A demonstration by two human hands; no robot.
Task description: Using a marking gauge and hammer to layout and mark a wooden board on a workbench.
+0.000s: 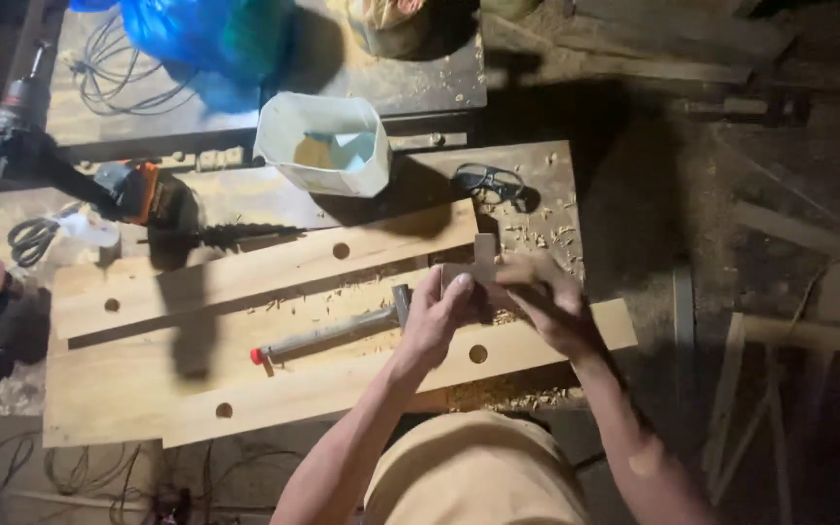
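Note:
Both my hands hold a small cross-shaped wooden piece [479,266] above the right end of the planks. My left hand [437,316] grips its left side with the thumb on top. My right hand [548,305] closes over its right side. Just left of my left hand lies a hammer [337,331] with a grey handle and a red tip, resting on a long wooden plank [245,272] with round holes. A second holed plank [342,379] lies nearer to me.
A power drill with a long spiral bit [162,209] lies at the back left. A white plastic container [325,144] stands behind the planks, safety glasses [490,182] to its right. A blue bag [208,37], cables and another power tool [12,117] sit further back. Wood shavings litter the bench.

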